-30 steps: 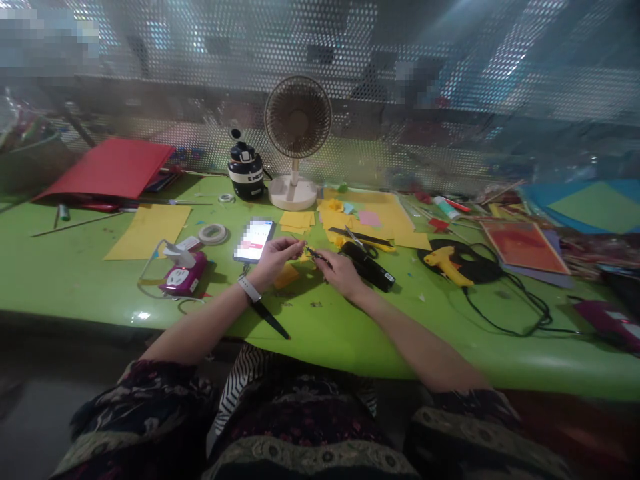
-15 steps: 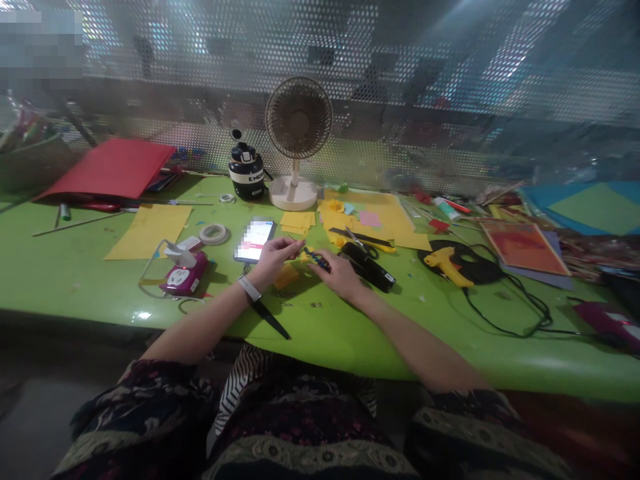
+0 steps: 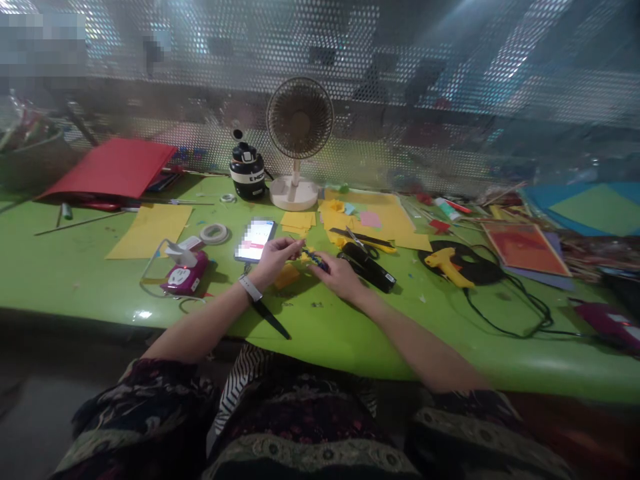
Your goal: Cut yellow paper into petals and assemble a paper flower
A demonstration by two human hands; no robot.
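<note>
My left hand (image 3: 276, 259) is closed in a pinch at the upper left end of a thin dark blue twisted strand (image 3: 315, 257), with a fine tip showing by the fingertips. The strand's lower right end is in my closed right hand (image 3: 339, 275), partly hidden by its fingers. What the strand is made of is too small to tell. Bits of yellow paper (image 3: 307, 255) lie right behind and below it. A folded orange-yellow paper piece (image 3: 287, 275) rests between the hands. Close to my right hand is a black stapler-like tool (image 3: 369, 268).
A phone (image 3: 255, 240) lies behind my left hand, a black strap-like item (image 3: 270, 319) below its wrist. Scissors (image 3: 363, 243) and a yellow cutter (image 3: 385, 248) lie behind my right hand. A yellow glue gun (image 3: 449, 265) with a cord is at right; a fan (image 3: 294, 195) stands behind.
The strand has tilted slightly between my fingers, and a little less of it shows by the right hand. Both hands otherwise keep nearly the same place.
</note>
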